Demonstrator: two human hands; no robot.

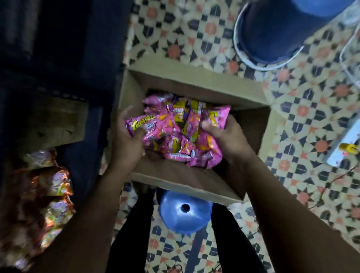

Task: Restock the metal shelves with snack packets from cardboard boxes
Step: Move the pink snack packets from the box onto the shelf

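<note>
Left hand (126,139) and right hand (223,134) clutched opposite ends of pink snack packets (175,132) over cardboard box (198,91); bundle's long axis ran left-right; shelf (54,46) lay left, nearer left hand.

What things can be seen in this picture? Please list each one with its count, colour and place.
cardboard box: one, brown, open on the floor, centre
snack packets: a bunch, pink and yellow, held over the box
orange packets: several, orange, blurred, lower left in the dark
water bottle: one, blue, below the box, seen from its mouth
blue container: one, top right on the floor
power strip: one, white, right edge
floor: patterned tiles
left hand: grips the bunch's left side
right hand: grips its right side
</note>
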